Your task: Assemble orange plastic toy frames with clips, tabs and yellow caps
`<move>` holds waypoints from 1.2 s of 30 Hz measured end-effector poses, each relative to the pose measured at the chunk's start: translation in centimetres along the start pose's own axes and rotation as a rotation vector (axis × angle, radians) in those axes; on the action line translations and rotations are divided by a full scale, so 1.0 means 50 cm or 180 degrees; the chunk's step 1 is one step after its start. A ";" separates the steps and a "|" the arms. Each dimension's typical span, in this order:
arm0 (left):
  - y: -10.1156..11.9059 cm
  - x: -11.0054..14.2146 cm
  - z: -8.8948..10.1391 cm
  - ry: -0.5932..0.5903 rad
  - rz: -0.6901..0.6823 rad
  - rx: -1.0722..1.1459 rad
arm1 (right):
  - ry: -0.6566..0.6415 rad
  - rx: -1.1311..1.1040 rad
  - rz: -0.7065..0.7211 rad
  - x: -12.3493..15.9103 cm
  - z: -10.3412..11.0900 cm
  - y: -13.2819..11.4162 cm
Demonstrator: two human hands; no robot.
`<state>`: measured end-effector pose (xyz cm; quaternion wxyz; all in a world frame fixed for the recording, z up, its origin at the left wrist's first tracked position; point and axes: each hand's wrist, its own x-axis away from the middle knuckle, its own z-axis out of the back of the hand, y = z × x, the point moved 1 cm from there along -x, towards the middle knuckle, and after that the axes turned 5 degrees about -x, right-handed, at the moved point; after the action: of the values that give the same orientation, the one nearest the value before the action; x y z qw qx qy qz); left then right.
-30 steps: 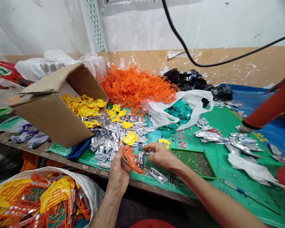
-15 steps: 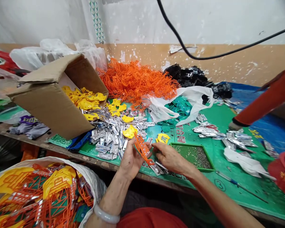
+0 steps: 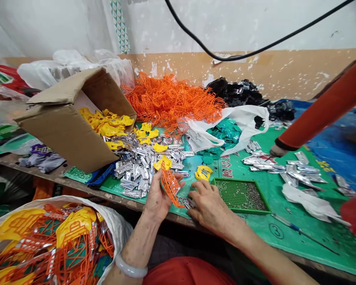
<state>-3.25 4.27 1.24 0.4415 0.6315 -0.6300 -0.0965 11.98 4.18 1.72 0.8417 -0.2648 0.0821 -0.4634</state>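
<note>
My left hand (image 3: 158, 200), a pale bangle at its wrist, is closed around an orange lattice plastic frame (image 3: 170, 186), held tilted above the table's front edge. At the frame's upper end is a yellow plastic piece (image 3: 163, 162); whether the two are joined I cannot tell. My right hand (image 3: 209, 204) is low over the table just to the right, fingers curled at a small silver piece (image 3: 190, 204) that is partly hidden by them. Beyond its knuckles lies a yellow piece with dark markings (image 3: 203, 173).
Silver pieces (image 3: 139, 170) lie heaped before a tilted cardboard box (image 3: 62, 134) of yellow parts. Behind are orange frames (image 3: 175, 99). A green tray (image 3: 240, 195) of small metal bits and a screwdriver (image 3: 293, 227) sit right. A hanging orange-red sleeve (image 3: 320, 114) and a filled sack (image 3: 118, 221) flank me.
The orange frame has turned more upright and shifted slightly left in my left hand. My right hand has drawn away from it and lowered, curling at the silver piece. The orange-red sleeve has shifted left.
</note>
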 end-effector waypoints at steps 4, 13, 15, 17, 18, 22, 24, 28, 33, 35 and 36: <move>-0.003 0.016 0.005 0.0094 0.0084 -0.0062 | 0.0005 -0.0052 -0.0003 -0.010 -0.011 0.006; -0.023 0.043 0.030 -0.0119 -0.0174 -0.0049 | 0.0283 -0.0919 -0.0087 -0.019 -0.018 0.037; -0.026 0.046 0.035 -0.0181 -0.0183 -0.0086 | 0.0419 -0.1180 -0.0066 -0.020 -0.014 0.043; -0.027 0.048 0.038 -0.0228 -0.0184 -0.0180 | 0.0574 -0.1429 -0.0031 -0.019 -0.008 0.050; -0.027 0.049 0.039 -0.0238 -0.0178 -0.0239 | 0.0647 -0.1533 -0.0006 -0.017 -0.004 0.053; -0.035 0.056 0.038 -0.0281 -0.0135 -0.0389 | 0.1046 -0.1723 0.0151 -0.002 0.016 0.062; -0.044 0.061 0.032 -0.0396 -0.0126 -0.0416 | 0.1339 -0.1673 0.0243 0.004 0.027 0.061; -0.064 0.071 0.011 -0.0655 -0.0140 -0.0357 | 0.1814 -0.1385 0.0492 0.003 0.035 0.036; -0.082 0.073 0.004 -0.0530 -0.0338 -0.0078 | 0.2105 -0.1033 0.0945 -0.007 0.003 -0.014; -0.084 0.071 0.009 -0.0414 -0.0406 0.0061 | 0.2179 -0.1045 0.1153 -0.003 -0.017 -0.020; -0.084 0.070 0.011 -0.0381 -0.0399 0.0099 | 0.2229 -0.1104 0.1231 0.001 -0.026 -0.019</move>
<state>0.02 0.16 -0.41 0.3862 0.6697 -0.6160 -0.1518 10.82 3.24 1.12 0.7774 -0.2089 0.4873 -0.3384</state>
